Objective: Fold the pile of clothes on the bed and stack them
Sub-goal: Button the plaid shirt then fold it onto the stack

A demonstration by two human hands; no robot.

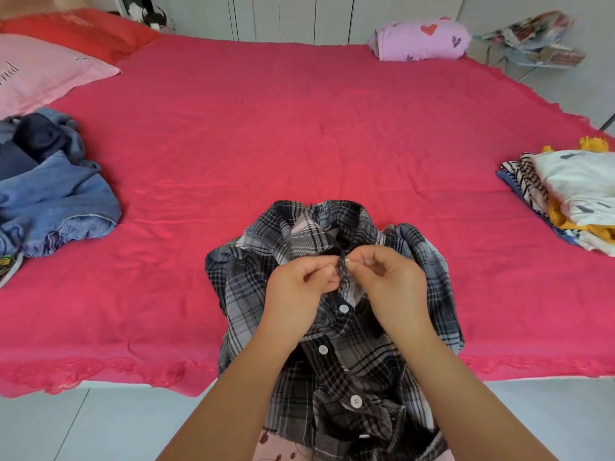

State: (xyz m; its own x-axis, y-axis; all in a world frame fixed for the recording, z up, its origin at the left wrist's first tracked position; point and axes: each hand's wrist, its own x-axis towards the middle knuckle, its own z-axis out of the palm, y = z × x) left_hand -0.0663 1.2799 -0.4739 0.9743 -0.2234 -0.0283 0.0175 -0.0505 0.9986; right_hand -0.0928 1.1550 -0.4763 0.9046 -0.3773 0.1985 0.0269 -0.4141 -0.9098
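The grey-and-black plaid button-front shirt [336,314] lies rumpled at the near edge of the bed's pink-red cotton sheet [299,134], collar away from you, lower part hanging over the edge. Three white buttons show along its placket. Your left hand [299,287] and right hand [392,284] meet just below the collar, fingers curled, each pinching the placket at the top button.

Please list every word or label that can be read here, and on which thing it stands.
On the pink pillow: cursive writing, cut off at the edge, not legible.
On the red pillow: pale marking, too blurred.
On the denim patch: too small.
No other text.
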